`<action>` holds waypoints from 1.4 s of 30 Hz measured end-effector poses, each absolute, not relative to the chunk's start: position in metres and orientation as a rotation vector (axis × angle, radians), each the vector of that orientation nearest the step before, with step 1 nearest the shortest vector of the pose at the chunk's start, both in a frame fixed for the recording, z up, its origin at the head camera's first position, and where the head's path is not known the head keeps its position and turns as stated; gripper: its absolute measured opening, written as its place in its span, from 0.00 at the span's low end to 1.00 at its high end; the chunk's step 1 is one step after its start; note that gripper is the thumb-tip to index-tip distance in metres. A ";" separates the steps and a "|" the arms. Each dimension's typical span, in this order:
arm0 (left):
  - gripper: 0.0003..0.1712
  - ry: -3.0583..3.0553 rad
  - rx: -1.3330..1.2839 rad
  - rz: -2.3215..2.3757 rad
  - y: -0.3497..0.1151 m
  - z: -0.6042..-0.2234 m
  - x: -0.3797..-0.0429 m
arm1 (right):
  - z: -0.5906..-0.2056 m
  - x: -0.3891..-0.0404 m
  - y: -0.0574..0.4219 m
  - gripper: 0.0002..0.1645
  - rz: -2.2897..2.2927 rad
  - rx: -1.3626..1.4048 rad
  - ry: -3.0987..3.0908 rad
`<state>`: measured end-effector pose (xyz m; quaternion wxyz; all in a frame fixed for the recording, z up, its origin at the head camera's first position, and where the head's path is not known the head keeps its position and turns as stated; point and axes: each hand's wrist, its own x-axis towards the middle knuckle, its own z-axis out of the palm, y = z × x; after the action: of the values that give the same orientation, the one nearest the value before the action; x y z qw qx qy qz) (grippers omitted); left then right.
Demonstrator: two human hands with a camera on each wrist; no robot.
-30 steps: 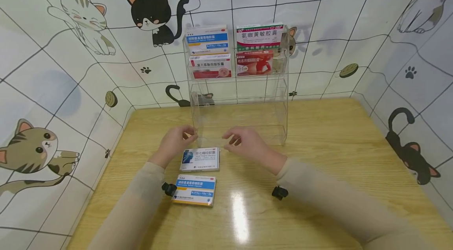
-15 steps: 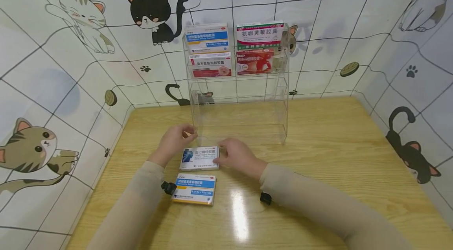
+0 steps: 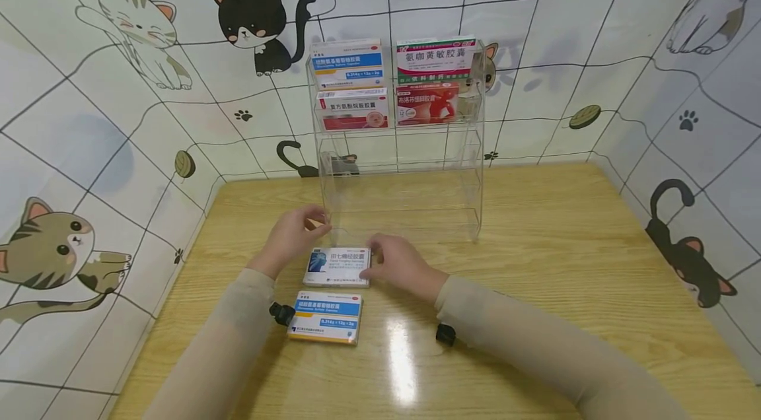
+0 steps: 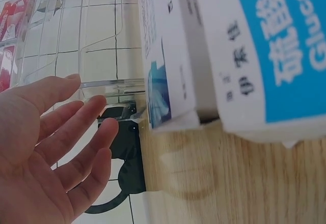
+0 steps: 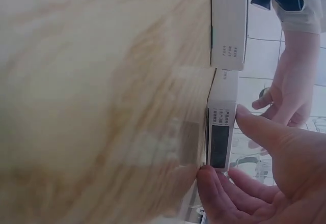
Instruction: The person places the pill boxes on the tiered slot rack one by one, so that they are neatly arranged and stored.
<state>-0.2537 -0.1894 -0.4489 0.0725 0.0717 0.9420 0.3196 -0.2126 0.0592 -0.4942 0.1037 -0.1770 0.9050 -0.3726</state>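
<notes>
In the head view, a white medicine box point(image 3: 337, 267) with a blue picture lies flat on the table before a clear acrylic rack point(image 3: 404, 218). My right hand point(image 3: 399, 267) pinches the box's right end; in the right wrist view the thumb point(image 5: 254, 127) is on its top face and the fingertips point(image 5: 211, 183) at its edge. My left hand point(image 3: 292, 240) is at the rack's lower left corner. Its fingers point(image 4: 89, 147) are spread and loosely bent in the left wrist view, with the rack's edge near the thumb tip; I cannot tell whether they touch.
A blue, white and yellow medicine box point(image 3: 326, 317) lies nearer me, just below the white one. Several medicine boxes, among them a red one point(image 3: 428, 104), stand in the rack's upper two tiers. Cat-patterned wall covering point(image 3: 535, 76) encloses the wooden table point(image 3: 535, 261).
My right hand has come left and down from the rack's front and taken hold of the white box's right end. That box has shifted very slightly right. The left hand stays in place.
</notes>
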 end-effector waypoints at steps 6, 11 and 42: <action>0.25 2.836 0.237 0.963 -0.190 -0.451 -0.256 | -0.491 -0.210 0.064 0.39 -1.234 -0.501 2.597; 0.24 2.833 0.240 0.978 -0.191 -0.452 -0.257 | -0.487 -0.205 0.072 0.30 -1.412 -0.461 2.504; 0.26 2.881 0.431 0.999 -0.199 -0.458 -0.263 | -0.327 -0.225 0.185 0.13 -1.568 -0.471 2.790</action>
<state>-0.2625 -0.1990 -0.4584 0.0312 0.1399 0.9350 0.3243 -0.2253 0.1851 -0.3267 -0.0465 -0.1456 0.8615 -0.4842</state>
